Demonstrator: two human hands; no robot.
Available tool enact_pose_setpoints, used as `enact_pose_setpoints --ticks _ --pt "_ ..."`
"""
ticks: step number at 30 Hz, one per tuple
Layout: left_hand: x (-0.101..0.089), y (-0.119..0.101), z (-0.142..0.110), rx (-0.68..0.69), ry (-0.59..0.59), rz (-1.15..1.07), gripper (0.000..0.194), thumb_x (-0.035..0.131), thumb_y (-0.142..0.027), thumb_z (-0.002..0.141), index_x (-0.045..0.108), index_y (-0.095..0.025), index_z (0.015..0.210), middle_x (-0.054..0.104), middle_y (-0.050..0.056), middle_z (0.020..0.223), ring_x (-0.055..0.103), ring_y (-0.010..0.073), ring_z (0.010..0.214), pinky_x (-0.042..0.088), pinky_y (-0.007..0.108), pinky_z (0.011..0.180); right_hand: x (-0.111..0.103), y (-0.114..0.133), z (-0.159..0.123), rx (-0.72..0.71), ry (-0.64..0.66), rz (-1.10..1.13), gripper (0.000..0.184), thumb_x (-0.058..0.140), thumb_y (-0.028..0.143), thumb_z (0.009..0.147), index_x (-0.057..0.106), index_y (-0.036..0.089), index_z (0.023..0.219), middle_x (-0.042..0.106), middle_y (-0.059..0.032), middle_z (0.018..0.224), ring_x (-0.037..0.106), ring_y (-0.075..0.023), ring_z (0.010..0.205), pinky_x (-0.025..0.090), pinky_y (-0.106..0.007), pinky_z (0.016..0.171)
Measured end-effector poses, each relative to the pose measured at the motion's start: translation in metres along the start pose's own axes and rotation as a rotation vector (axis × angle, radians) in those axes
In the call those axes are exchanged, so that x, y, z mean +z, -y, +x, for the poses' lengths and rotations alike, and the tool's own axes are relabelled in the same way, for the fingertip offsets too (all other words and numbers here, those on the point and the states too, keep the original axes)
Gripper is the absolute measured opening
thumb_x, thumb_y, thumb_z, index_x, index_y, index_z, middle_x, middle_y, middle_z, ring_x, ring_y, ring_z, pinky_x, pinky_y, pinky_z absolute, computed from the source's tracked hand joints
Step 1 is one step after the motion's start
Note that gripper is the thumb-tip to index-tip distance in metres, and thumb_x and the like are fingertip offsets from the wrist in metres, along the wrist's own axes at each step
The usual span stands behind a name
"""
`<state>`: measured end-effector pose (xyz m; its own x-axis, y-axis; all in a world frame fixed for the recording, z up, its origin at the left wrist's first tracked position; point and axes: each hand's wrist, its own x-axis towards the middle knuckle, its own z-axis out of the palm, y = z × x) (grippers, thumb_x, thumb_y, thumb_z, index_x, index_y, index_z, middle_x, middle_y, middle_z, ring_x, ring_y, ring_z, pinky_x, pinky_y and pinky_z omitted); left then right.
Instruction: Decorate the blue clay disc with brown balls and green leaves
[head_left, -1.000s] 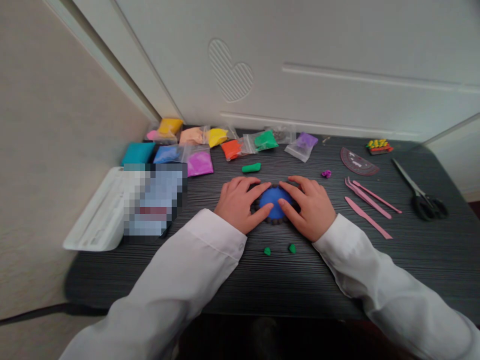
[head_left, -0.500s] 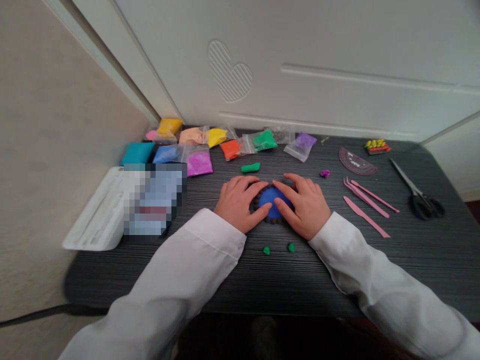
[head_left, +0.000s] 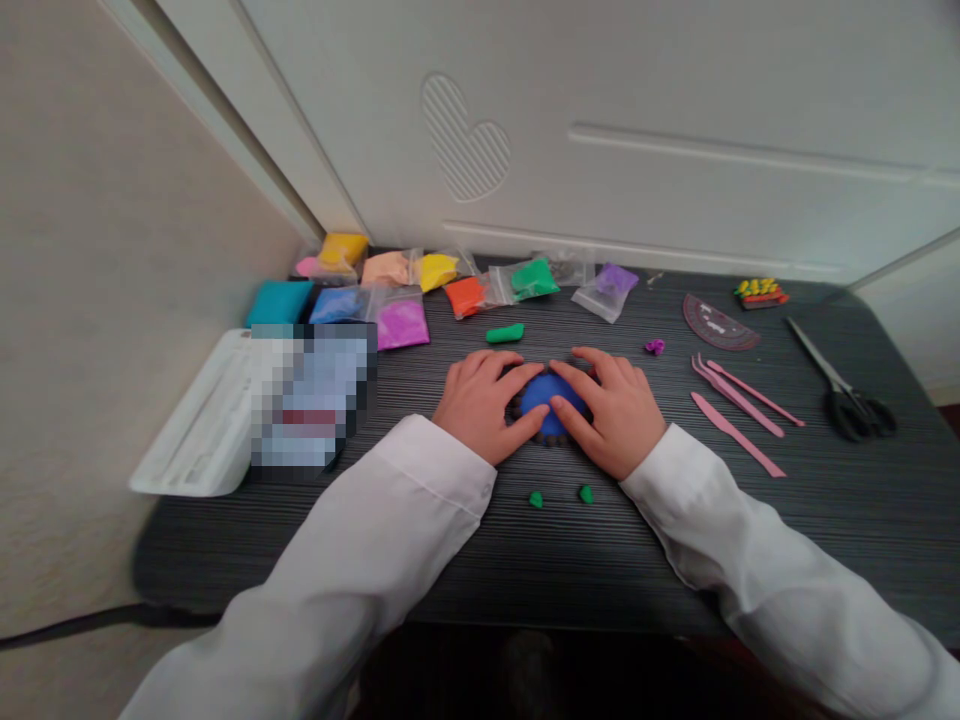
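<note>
On the dark table lies a flat blue clay disc [head_left: 538, 394] edged with small dark clay balls [head_left: 553, 439]. My left hand [head_left: 484, 400] cups its left side, index finger at the far rim and thumb on the blue surface. From the right, my right hand [head_left: 619, 408] holds it the same way, the thumbs almost meeting. Both palms face down, and the fingers cover much of the rim. Two small green clay lumps [head_left: 561, 496] sit nearer to me. Beyond the hands is a short green clay roll [head_left: 505, 333].
Bags of coloured clay [head_left: 403, 322] line the back. At left are a white tray [head_left: 191, 420] and a blurred phone [head_left: 315, 400]. To the right lie a purple clay bit [head_left: 655, 347], pink tools [head_left: 739, 435], a protractor [head_left: 720, 325], a yellow-and-orange piece [head_left: 761, 293] and scissors [head_left: 844, 400].
The whole view has shifted slightly. Both hands stay around the blue disc, with their fingers in nearly the same places.
</note>
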<state>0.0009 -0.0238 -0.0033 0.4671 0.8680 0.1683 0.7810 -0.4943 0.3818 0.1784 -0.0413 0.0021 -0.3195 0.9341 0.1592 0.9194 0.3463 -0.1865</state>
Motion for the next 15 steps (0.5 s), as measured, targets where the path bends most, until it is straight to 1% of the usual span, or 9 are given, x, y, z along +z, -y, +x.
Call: enact_pose_setpoints --ticks 3,6,11,15 --pt "-0.001 -0.0006 -0.0001 -0.003 -0.008 -0.002 0.047 0.043 -0.047 0.075 0.046 -0.025 0.116 0.047 0.005 0.117 0.036 0.0252 0.108 0.029 0.042 0.088 -0.0001 -0.0003 0.0001 0.002 0.004 0.0 0.045 0.033 0.046 0.081 0.043 0.026 0.119 0.04 -0.0093 0.123 0.039 -0.0266 0.1 0.031 -0.043 0.08" --pt "-0.0014 -0.0001 -0.0003 -0.003 -0.04 -0.023 0.048 0.044 -0.044 0.074 0.044 -0.021 0.117 0.047 0.006 0.117 0.037 0.0239 0.107 0.03 0.04 0.089 0.0003 -0.0011 -0.0002 0.001 0.002 0.012 0.045 0.033 0.046 0.081 0.042 0.026 0.12 0.04 -0.0093 0.123 0.04 -0.0265 0.1 0.031 -0.043 0.081" --pt "-0.0006 0.0026 -0.0005 0.001 -0.081 -0.035 0.038 0.046 -0.039 0.074 0.052 -0.019 0.105 0.05 0.005 0.112 0.039 0.0223 0.105 0.03 0.038 0.091 0.0019 -0.003 -0.0006 0.005 -0.02 0.052 0.045 0.035 0.045 0.08 0.041 0.025 0.121 0.04 -0.0087 0.122 0.04 -0.0261 0.101 0.032 -0.043 0.082" --pt "0.0009 0.0035 -0.0005 0.012 -0.09 -0.035 0.036 0.047 -0.039 0.074 0.054 -0.019 0.103 0.051 0.005 0.11 0.04 0.0224 0.105 0.03 0.038 0.091 0.0031 -0.0048 -0.0007 0.001 -0.049 0.087 0.044 0.036 0.043 0.08 0.045 0.023 0.118 0.042 -0.0087 0.121 0.04 -0.0254 0.102 0.033 -0.042 0.084"
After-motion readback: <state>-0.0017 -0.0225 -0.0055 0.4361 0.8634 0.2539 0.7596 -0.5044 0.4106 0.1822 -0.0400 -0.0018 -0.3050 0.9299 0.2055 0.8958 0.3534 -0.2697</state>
